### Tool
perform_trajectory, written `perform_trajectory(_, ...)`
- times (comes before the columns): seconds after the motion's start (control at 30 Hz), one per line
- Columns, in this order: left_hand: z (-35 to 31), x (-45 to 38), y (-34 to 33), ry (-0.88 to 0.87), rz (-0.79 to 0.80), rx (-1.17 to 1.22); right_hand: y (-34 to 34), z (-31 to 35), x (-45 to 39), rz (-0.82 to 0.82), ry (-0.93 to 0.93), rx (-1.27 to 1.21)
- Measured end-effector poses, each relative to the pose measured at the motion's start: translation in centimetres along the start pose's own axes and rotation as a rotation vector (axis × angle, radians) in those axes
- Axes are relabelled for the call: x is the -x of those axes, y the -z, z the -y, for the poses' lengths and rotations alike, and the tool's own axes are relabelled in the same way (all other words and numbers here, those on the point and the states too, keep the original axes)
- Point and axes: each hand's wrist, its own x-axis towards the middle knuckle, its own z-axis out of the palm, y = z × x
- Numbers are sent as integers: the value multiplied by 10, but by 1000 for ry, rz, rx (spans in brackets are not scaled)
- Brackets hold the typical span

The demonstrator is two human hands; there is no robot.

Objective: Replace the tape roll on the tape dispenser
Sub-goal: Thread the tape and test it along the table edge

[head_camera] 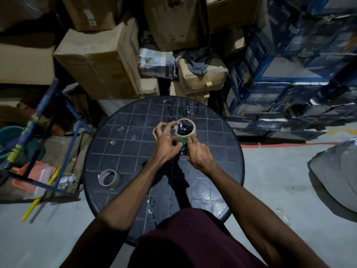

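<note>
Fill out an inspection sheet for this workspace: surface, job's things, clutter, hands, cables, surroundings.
Surface: round dark table with a grid pattern; scraps of clear tape stuck to it.
Job's things: tape dispenser, teal, held over the table with a tape roll on its hub; a thin spent roll lies flat near the table's left edge.
Clutter: nothing seen beyond the tape scraps.
Hands: left hand pinches something at the dispenser, upper fingers spread; right hand grips the dispenser.
Cables: nothing seen.
Surroundings: brown cardboard boxes behind, blue printed boxes at right, blue metal frame at left, concrete floor.
</note>
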Motion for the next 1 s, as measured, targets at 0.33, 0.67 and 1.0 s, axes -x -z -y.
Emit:
perform_trajectory(0.33, 1, 15, 24, -42, -69, -4, 5, 17, 0, 63, 26, 70)
perform_trajectory(0.67, 2, 35, 32, 98, -57, 74, 5, 6, -5, 45, -25, -17)
perform_trajectory(1.0, 9, 44, 30, 263, -6, 177, 4, -2, -10, 97, -169, -295)
